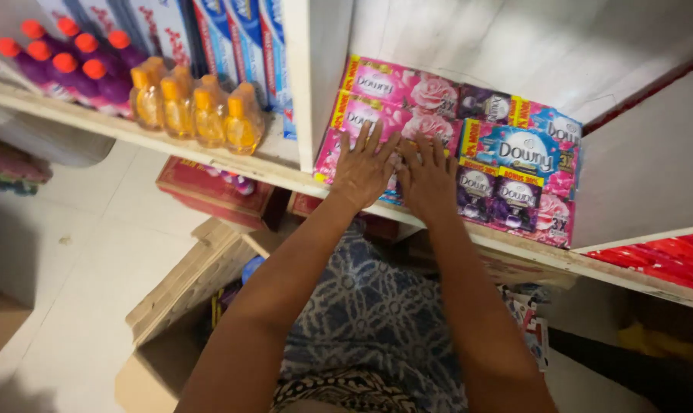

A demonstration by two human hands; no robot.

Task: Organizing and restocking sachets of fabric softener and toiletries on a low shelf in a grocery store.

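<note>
- Two hands press flat on a stack of sachet packs on a wooden shelf; the shelf runs left and right of the hands and a white upright board stands just left of the left hand.
- Beyond and to the right of the hands the sachet packs lie in overlapping rows, pink with roses, blue, and dark purple, filling that compartment back to the wall.
- Left hand lies palm down, fingers spread and straight, resting on the pink packs and gripping nothing.
- Right hand lies just beside it, thumbs almost touching, also flat and spread on the packs, closed on nothing.
- Well left of the left hand, past the upright board, stand amber bottles with orange caps, and farther left purple bottles with red caps; blue and white boxes lean behind them.
- Below the wrists a red box sits on a lower level, and a cardboard carton stands open on the floor.
- Judged by look, the packs are light, soft and glossy, so likely slippery and prone to slide over each other; taking a strip by its edges or pressing from above seems safest.
- Hidden: the packs under both palms, the stack's depth, the carton's contents, and red goods cut off at the right edge.
</note>
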